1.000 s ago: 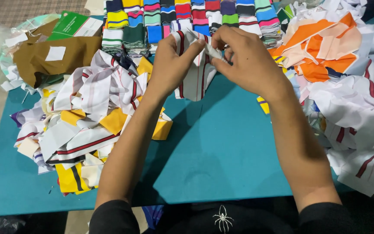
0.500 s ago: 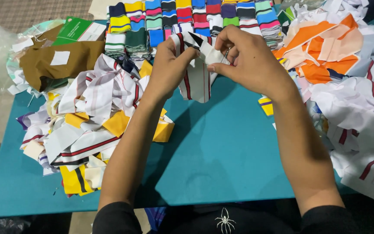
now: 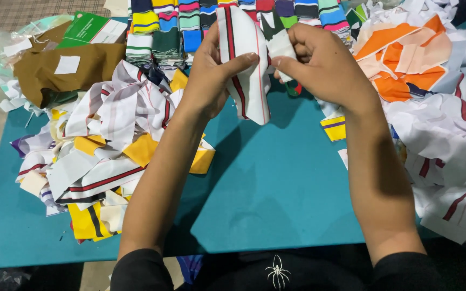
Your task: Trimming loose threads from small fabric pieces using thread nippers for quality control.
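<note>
My left hand (image 3: 211, 75) and my right hand (image 3: 324, 64) are raised above the teal table (image 3: 265, 183), both gripping one white fabric strip with dark red stripes (image 3: 249, 70). The strip hangs upright between them. The left thumb pinches its middle, and the right fingers pinch a small white backing piece at its upper right edge. The strip's lower end dangles free above the table.
A heap of white, striped and yellow strips (image 3: 103, 145) lies at the left. More white and orange pieces (image 3: 438, 108) pile up at the right. Folded multicoloured striped stacks (image 3: 190, 27) line the back edge. A brown fabric piece (image 3: 66, 70) and a green card (image 3: 90, 29) sit far left.
Both hands have stayed on the strip and now hold it more upright and straightened; the right fingers have shifted to its upper right edge.
</note>
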